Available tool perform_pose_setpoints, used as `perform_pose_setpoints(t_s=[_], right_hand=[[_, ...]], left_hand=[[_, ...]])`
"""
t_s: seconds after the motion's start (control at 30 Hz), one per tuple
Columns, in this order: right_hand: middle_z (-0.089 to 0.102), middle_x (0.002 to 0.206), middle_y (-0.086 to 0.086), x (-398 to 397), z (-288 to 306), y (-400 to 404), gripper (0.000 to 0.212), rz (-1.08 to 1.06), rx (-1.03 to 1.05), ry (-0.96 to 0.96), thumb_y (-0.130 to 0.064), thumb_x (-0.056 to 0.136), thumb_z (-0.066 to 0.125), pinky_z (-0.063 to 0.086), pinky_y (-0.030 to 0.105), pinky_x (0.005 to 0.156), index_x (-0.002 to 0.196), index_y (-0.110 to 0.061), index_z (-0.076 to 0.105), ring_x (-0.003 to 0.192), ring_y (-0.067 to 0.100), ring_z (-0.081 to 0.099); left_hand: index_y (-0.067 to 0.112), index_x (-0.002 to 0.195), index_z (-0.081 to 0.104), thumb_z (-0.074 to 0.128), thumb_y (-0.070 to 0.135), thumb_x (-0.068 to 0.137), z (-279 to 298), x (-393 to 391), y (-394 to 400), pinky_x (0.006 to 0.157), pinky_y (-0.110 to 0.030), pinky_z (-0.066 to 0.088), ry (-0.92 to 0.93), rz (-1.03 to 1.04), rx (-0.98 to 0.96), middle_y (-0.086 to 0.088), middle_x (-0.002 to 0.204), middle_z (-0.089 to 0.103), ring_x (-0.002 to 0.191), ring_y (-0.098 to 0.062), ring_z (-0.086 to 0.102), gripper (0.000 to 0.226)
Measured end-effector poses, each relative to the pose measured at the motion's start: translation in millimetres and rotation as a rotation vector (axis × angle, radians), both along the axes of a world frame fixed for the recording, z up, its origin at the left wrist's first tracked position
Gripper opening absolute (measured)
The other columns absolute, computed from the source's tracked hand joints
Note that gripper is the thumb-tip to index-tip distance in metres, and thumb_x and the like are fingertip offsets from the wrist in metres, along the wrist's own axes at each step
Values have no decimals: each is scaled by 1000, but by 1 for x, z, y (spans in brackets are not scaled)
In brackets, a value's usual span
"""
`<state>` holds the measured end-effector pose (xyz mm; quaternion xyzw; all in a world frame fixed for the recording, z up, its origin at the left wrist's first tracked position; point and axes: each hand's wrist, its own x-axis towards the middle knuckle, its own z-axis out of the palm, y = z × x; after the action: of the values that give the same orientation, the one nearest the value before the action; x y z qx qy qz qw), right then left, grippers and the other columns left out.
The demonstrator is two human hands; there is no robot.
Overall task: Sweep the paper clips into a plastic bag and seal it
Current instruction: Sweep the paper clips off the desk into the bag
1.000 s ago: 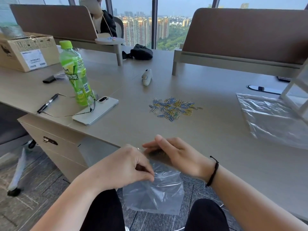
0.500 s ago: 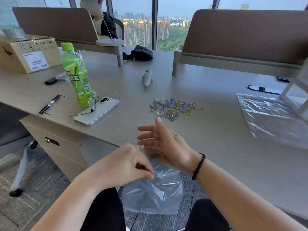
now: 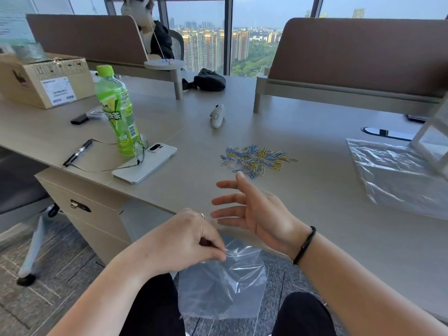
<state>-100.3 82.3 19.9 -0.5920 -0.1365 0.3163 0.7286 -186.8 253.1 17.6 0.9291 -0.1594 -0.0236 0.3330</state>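
A single wide-angle view looks from the person's head, forward and down across the desk (image 3: 315, 214). Both hands sit close at the bottom of the frame, the desk edge just beyond. The windows (image 3: 201, 32) stand far off at the top. Straight lines bend toward the edges.

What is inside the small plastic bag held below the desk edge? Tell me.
Through the small plastic bag, pinched by the left hand, only floor and dark trousers show; no clips are visible inside. The paper clips lie on the desk. Its mouth is hidden behind the hand.
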Motion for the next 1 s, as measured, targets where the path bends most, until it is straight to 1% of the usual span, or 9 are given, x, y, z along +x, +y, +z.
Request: perform_pose_setpoints(t_s=[0.13, 0.23, 0.33, 0.4, 0.47, 0.6, 0.7, 0.83, 1.0], right_hand=[[74, 90, 12, 37, -3, -13, 29, -271, -121, -256, -32, 100, 52, 56, 38, 84, 101, -9, 70, 84, 23, 69], [71, 89, -6, 77, -11, -27, 22, -455, -549, -602, -32, 97, 57, 44, 24, 70, 108, -18, 71, 76, 7, 60], [62, 129, 1, 107, -20, -34, 48, -343, -920, -804, -48, 95, 54, 43, 32, 97, 137, -26, 53, 119, 18, 56], [35, 159, -3, 113, -25, -30, 64, -156, -1121, -935, -61, 94, 43, 21, 41, 120, 150, -29, 35, 147, 16, 29], [18, 165, -8, 113, -28, -24, 70, -37, -1211, -1014, -68, 94, 31, 7, 41, 123, 154, -31, 26, 152, 10, 12], [18, 164, -10, 100, -26, -22, 65, 33, -1155, -1084, -60, 98, 32, 6, 30, 122, 154, -27, 28, 151, 8, 12], [33, 159, -11, 82, -25, -25, 54, 5, -1040, -1114, -50, 99, 43, 22, 28, 117, 148, -26, 43, 146, 11, 30], [64, 134, -8, 56, -24, -25, 29, -51, -829, -1156, -28, 93, 62, 43, 27, 104, 119, -22, 72, 119, 13, 61], [75, 110, -10, 37, -25, -24, 18, -104, -699, -1130, -12, 88, 68, 44, 10, 92, 96, -21, 80, 97, 2, 68]], left_hand=[[32, 83, 82, 83, 35, 78, -2, 0, 2, 78, -26, 55, 19, 30, -7, 15, 80, 75, 81, -1, 69, 5], [32, 83, 82, 81, 35, 79, -1, 0, 2, 78, -27, 55, 30, 25, 3, 16, 80, 74, 81, 0, 68, 5], [31, 83, 82, 82, 35, 79, -1, 2, 1, 78, -27, 55, 28, 24, 5, 17, 80, 75, 81, 1, 69, 5], [30, 82, 82, 82, 34, 79, -1, 4, 1, 78, -26, 55, 23, 24, 5, 16, 81, 76, 81, 1, 69, 5], [29, 82, 82, 83, 32, 78, -1, 5, 1, 78, -25, 55, 16, 25, 3, 14, 81, 76, 81, 2, 69, 5], [28, 81, 82, 84, 31, 78, -1, 5, 1, 78, -22, 55, 15, 32, -5, 14, 81, 76, 80, 2, 70, 4], [28, 81, 83, 84, 31, 77, 0, 5, 0, 79, -19, 53, 3, 29, 3, 14, 81, 77, 80, 4, 69, 5], [29, 82, 82, 84, 32, 77, 1, 4, 0, 78, -22, 55, 10, 36, -7, 16, 81, 76, 79, 4, 69, 6], [30, 81, 82, 85, 32, 76, 1, 2, -2, 78, -26, 56, 18, 45, -15, 16, 81, 76, 80, 2, 69, 6]])
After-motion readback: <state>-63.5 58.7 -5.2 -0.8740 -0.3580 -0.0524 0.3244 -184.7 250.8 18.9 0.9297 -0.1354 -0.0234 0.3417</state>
